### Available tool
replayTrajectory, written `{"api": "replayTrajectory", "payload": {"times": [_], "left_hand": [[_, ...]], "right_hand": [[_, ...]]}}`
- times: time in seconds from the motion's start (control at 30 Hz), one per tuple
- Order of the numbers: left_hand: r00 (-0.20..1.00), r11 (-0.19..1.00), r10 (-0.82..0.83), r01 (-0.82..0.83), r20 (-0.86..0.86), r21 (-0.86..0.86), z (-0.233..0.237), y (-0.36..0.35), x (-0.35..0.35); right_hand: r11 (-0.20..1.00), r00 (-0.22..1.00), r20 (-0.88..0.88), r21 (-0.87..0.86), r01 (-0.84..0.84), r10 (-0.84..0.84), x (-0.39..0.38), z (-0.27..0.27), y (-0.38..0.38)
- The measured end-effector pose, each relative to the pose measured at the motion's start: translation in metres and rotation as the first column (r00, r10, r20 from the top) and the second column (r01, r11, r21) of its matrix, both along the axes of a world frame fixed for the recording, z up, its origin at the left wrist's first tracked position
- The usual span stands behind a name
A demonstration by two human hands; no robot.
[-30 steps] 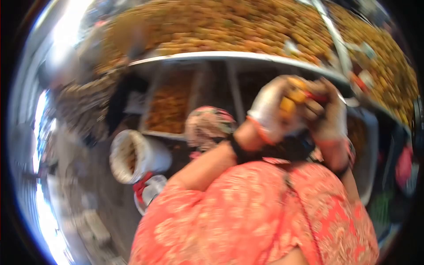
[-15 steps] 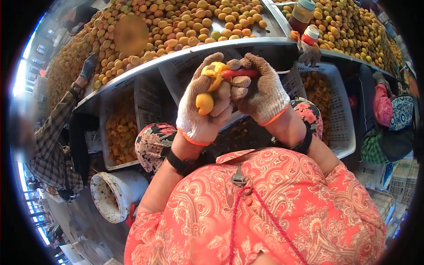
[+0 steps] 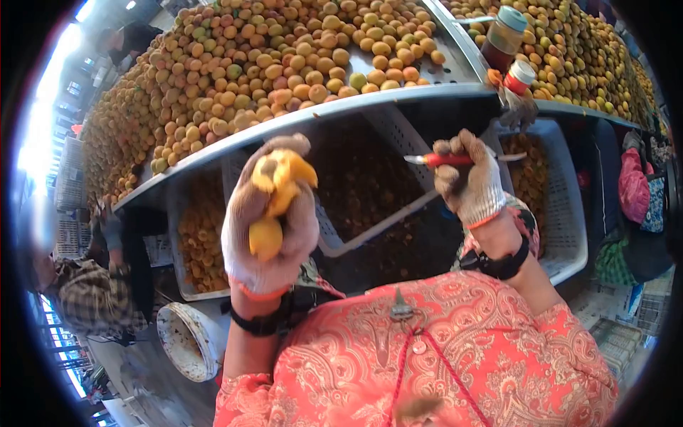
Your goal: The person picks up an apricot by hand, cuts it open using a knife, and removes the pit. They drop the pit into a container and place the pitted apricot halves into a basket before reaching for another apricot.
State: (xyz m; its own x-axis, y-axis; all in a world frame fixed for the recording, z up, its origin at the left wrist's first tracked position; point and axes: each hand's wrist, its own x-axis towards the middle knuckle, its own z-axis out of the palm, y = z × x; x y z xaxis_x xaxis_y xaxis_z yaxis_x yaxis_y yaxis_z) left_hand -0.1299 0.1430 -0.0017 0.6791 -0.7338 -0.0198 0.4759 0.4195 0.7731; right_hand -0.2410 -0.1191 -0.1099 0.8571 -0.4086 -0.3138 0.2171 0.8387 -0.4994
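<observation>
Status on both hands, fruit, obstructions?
Left hand: closed on opened fruit and whole fruit. Right hand: gripping red-handled tool, clear of fruit. Nothing between hands.

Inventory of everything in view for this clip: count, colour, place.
Piled fruit: uncountable, yellow-orange, metal table
Jars: two, one teal-lidded, one white-lidded, table edge
Loose glove: one, grey, below jars
Crates: at least three, grey, under table
Cut fruit: uncountable, orange, outer crates
Bucket: one, white, lower left
Co-worker: one, checked shirt, left
Held fruit: at least two, yellow, left hand
Tool: one, red-handled, right hand
Left hand, right hand: whitish gloves, centre
</observation>
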Motion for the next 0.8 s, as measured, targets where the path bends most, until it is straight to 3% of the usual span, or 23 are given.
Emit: {"api": "replayTrajectory", "payload": {"times": [0.1,0.23,0.3,0.43,0.47,0.53,0.63,0.8], "left_hand": [[0.978,0.991,-0.133,0.136,0.158,-0.007,0.025,0.002,-0.002],[0.837,0.926,-0.361,0.373,0.412,0.054,0.054,0.005,-0.022],[0.715,0.860,-0.476,0.500,0.511,0.102,0.070,-0.004,-0.020],[0.384,0.663,-0.656,0.704,0.650,0.253,0.108,-0.018,-0.014],[0.389,0.668,-0.656,0.698,0.647,0.258,0.108,-0.014,-0.016],[0.240,0.821,-0.405,0.519,0.882,0.236,0.104,-0.004,-0.024],[0.285,0.900,-0.279,0.411,0.917,0.146,0.096,0.006,-0.039],[0.241,0.987,-0.041,0.162,0.970,0.001,0.094,0.022,-0.054]], "right_hand": [[0.996,0.999,-0.005,0.080,-0.042,0.043,0.005,-0.025,-0.014],[0.999,0.986,-0.166,0.037,0.009,-0.003,0.017,-0.020,-0.011],[0.998,0.986,-0.164,-0.047,-0.044,0.036,0.019,-0.015,-0.006],[0.997,0.978,-0.205,-0.056,-0.048,0.036,0.019,-0.012,-0.004],[0.997,0.969,-0.246,-0.075,-0.036,0.016,0.018,-0.013,-0.003],[0.997,0.978,-0.206,-0.060,-0.047,0.034,0.016,-0.020,-0.004],[0.996,0.983,-0.174,-0.041,-0.073,0.065,0.013,-0.024,-0.008],[0.996,0.975,-0.212,-0.043,-0.078,0.067,0.011,-0.032,-0.013]]}}
